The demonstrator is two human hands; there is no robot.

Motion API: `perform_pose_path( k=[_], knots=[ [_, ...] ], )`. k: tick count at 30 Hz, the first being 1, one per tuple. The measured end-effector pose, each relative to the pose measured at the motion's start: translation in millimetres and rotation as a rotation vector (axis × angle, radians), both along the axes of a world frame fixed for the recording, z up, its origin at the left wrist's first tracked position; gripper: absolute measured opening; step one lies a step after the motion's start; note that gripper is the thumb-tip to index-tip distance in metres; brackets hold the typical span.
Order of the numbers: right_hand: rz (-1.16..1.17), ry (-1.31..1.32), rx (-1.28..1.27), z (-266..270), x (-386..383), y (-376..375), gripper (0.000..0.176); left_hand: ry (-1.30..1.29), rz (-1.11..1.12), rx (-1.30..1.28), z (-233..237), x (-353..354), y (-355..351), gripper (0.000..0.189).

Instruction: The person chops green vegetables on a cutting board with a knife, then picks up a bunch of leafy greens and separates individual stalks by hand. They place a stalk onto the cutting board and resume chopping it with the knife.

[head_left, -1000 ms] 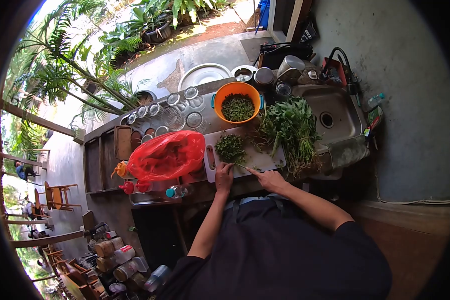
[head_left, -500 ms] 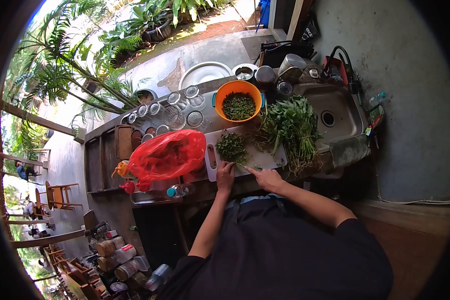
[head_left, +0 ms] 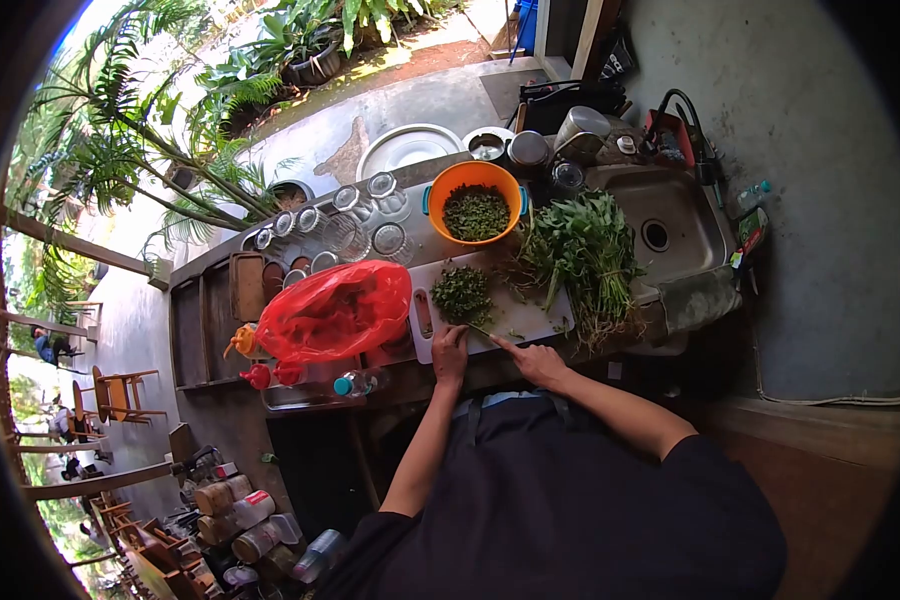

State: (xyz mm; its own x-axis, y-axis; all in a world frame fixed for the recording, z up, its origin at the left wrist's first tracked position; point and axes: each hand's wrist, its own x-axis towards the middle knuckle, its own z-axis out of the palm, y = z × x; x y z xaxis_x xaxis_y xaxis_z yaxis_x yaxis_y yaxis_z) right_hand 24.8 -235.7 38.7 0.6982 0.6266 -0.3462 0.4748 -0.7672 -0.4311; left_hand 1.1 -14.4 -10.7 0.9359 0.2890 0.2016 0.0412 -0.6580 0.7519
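Observation:
My right hand (head_left: 537,364) is closed round the handle of a knife (head_left: 483,332), whose blade points left over the near edge of a white cutting board (head_left: 535,322). Beside the blade tip, my left hand (head_left: 450,348) has its fingers drawn together at the board's edge; anything in them is too small to make out. Just beyond it lies a pile of chopped greens (head_left: 461,293). A large bunch of leafy greens (head_left: 590,250) with roots covers the board's right end. Behind the board stands an orange colander (head_left: 476,238) holding more chopped leaves (head_left: 476,212).
Left of the board sit a red plastic bag (head_left: 335,310) and a bottle with a blue cap (head_left: 358,383). Several upturned glasses (head_left: 392,240) stand behind the bag. A sink (head_left: 685,235) is at the right, with a cloth (head_left: 700,300) over its front edge.
The right forearm and elbow have shifted slightly to the left, and the knife has moved a little with the hand. My left hand stays at nearly the same place.

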Motion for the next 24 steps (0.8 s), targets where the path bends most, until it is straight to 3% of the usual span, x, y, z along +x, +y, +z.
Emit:
perform_pose_path(
  k=[17, 24],
  knots=[
    [0.023, 0.030, -0.049, 53, 9, 8, 0.067, -0.045, -0.017, 0.053, 1, -1, -1, 0.013],
    [0.047, 0.078, -0.093, 45, 18, 18, 0.062, -0.040, -0.028, 0.050, 0, 0, 0, 0.014]
  ],
)
